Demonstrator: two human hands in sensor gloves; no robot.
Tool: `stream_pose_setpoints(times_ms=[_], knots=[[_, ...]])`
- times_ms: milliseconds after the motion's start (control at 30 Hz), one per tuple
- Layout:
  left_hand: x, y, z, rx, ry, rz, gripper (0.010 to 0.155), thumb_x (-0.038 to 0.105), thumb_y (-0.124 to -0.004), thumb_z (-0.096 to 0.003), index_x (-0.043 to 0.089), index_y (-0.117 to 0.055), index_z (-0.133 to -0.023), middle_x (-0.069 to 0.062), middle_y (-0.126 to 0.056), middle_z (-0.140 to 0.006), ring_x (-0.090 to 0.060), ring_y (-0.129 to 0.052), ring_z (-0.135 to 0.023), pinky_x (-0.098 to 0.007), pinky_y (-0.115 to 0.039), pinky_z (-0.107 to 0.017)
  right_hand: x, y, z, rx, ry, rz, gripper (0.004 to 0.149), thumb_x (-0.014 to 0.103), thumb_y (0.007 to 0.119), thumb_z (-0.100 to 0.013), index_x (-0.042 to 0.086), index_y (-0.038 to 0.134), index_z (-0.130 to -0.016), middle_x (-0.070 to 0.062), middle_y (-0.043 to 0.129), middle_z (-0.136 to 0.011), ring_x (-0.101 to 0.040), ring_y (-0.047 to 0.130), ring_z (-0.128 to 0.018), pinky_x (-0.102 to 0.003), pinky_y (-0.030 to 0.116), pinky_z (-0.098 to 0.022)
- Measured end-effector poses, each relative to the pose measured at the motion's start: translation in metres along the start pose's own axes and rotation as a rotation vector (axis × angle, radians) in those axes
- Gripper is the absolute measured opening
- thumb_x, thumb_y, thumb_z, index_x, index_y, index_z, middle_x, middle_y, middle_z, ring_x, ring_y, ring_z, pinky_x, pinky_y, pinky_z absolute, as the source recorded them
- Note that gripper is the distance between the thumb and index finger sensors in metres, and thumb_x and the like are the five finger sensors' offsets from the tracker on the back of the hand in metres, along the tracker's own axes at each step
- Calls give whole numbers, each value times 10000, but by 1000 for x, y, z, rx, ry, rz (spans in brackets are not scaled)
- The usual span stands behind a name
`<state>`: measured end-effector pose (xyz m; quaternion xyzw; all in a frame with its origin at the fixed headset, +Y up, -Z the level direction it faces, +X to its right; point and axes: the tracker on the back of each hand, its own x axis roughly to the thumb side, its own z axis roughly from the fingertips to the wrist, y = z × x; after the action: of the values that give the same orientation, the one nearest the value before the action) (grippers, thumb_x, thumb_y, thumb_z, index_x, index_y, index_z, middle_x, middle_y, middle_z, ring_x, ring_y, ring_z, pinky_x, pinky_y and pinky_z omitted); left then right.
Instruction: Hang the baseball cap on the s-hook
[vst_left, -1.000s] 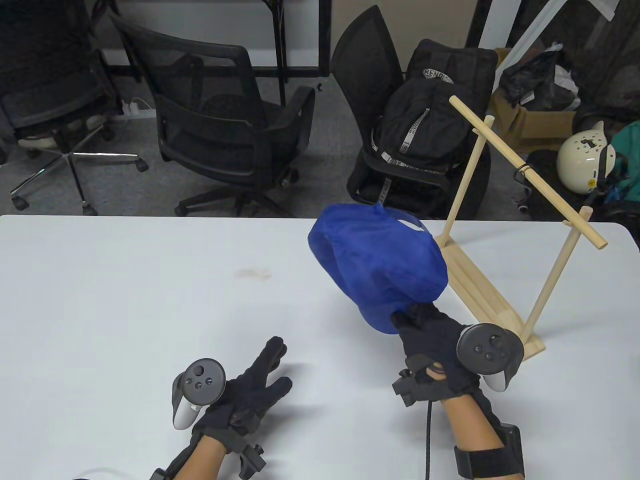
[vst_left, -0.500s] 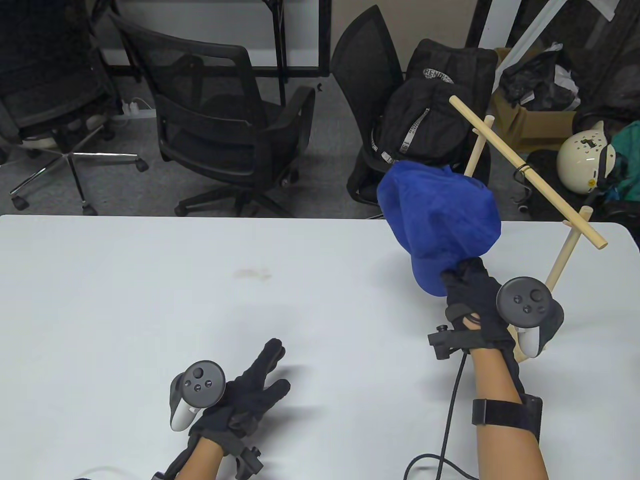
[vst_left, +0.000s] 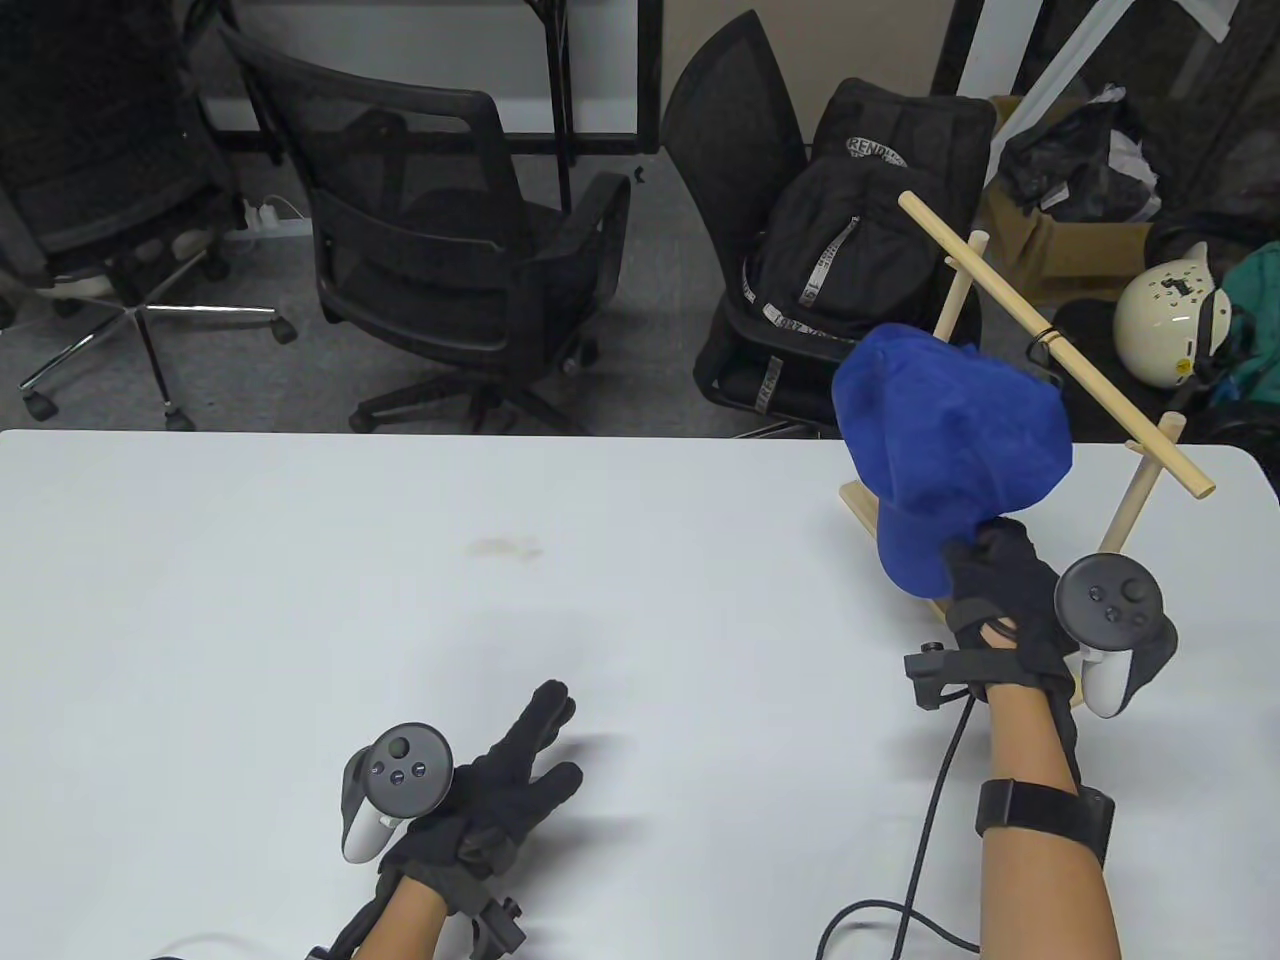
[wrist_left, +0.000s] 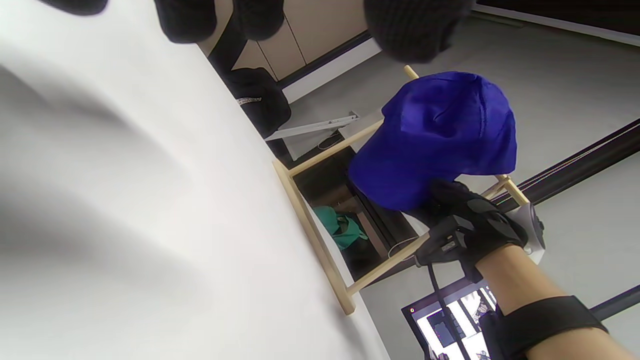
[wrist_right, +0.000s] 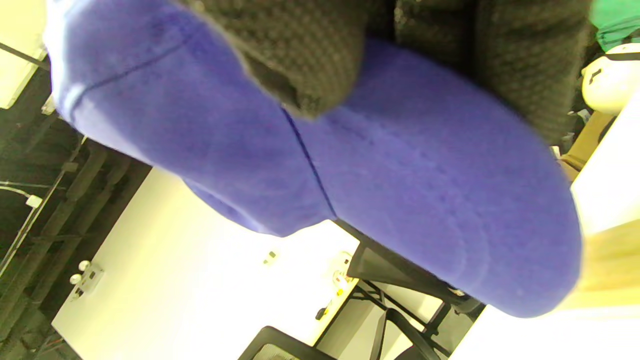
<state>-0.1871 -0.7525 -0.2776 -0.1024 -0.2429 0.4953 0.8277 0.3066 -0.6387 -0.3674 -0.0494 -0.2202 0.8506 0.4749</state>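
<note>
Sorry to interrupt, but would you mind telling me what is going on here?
The right hand grips a blue cap by its brim and holds it in the air next to the wooden rack, close to the dark s-hook on its bar. The cap is not hung yet. The left hand rests flat on the table.

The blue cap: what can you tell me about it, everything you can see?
The baseball cap is bright blue soft fabric with stitched seams over a rounded crown. It is held up in the air above the table's right side, clear of the tabletop, crown pointing up and away. The right hand grips it from below at its lower edge, which looks like the brim. It sits in front of the wooden rack, near the dark s-hook on the crossbar, not yet hung.
</note>
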Motion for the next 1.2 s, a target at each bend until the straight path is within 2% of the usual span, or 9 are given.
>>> stream_pose_setpoints(times_ms=[200, 633, 800, 900, 1033, 1200], knots=[[0, -2, -1, -18, 3, -1, 845, 422, -738, -605, 48, -310, -1230, -301, -470, -1272, -651, -561, -1094, -839, -532, -623, -22, 2, 5, -13, 42, -8, 402, 119, 869, -424, -22, 760, -784, -276, 949, -747, -446, 1078, -607, -568, 947, -401], [1, -3, -2, -46, 6, -10, 839, 416, -736, -610, 45, -310, -1231, -308, -469, -1271, -651, -559, -1094, -841, -522, -622, -69, 25, 28, -22, 170, -64, 399, 106, 864, -411, -14, 748, -774, -275, 932, -759, -464, 1065, -638, -588, 943, -420], [1, -5, -3, -64, 13, -17, 837, 415, -736, -611, 45, -313, -1231, -309, -466, -1271, -655, -556, -1093, -841, -518, -622, -87, 29, 37, -26, 247, -119, 401, 100, 859, -411, -21, 738, -774, -285, 918, -767, -481, 1045, -654, -613, 911, -436], [1, -6, -3, -70, 17, -20, 836, 415, -735, -612, 46, -313, -1231, -311, -465, -1271, -653, -554, -1095, -841, -514, -624, -94, 30, 41, -28, 271, -93, 407, 103, 848, -418, -27, 722, -783, -292, 901, -780, -492, 1022, -675, -623, 885, -453], [1, -7, -4, -82, 20, -22, 837, 416, -734, -612, 45, -311, -1232, -312, -462, -1272, -654, -553, -1094, -842, -514, -622, -104, 34, 46, -15, 311, -157, 418, 94, 808, -447, -62, 689, -816, -350, 826, -834, -557, 930, -735, -669, 795, -491], [1, -10, -6, -107, 21, -27, 841, 425, -730, -614, 48, -304, -1234, -313, -443, -1276, -654, -545, -1098, -840, -503, -627, -107, 33, 54, -12, 331, -123, 434, 81, 764, -467, -90, 672, -855, -393, 767, -874, -610, 852, -775, -702, 731, -512]])
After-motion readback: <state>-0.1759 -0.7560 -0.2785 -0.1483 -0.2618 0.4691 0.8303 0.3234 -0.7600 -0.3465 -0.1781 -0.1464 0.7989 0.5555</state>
